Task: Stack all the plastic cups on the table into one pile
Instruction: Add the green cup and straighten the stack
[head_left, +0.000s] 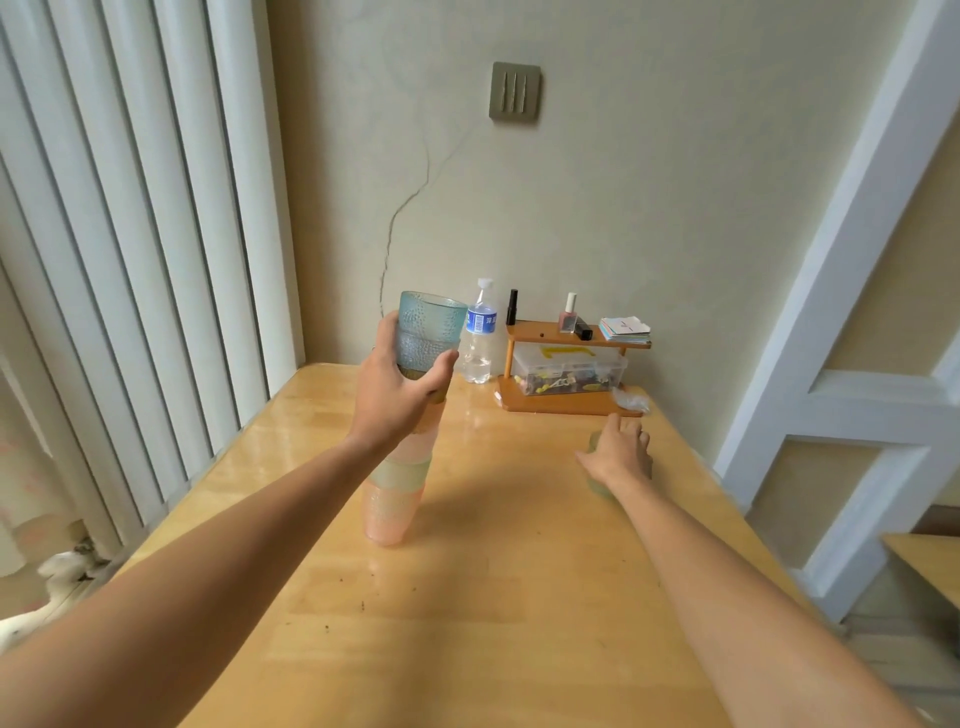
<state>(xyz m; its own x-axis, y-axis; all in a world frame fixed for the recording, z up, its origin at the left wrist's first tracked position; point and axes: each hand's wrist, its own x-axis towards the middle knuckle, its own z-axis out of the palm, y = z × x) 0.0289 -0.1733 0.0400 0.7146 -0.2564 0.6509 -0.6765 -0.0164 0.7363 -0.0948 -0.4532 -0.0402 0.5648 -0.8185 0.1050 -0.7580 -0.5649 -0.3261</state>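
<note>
A tall pile of nested plastic cups (390, 506) stands on the wooden table (467, 623), pink at the bottom, then greenish and pink bands. A blue textured cup (428, 332) tops the pile, and my left hand (397, 395) grips it around its lower half. To the right, my right hand (621, 449) lies over a pale green cup (597, 486) on the table, fingers spread over its top; most of that cup is hidden by the hand and wrist.
At the table's far edge by the wall stand a water bottle (479, 338) and a small wooden shelf (566, 364) holding a clear box, nail polish and cards. Vertical blinds (130, 234) hang on the left. A white frame (857, 364) stands at right.
</note>
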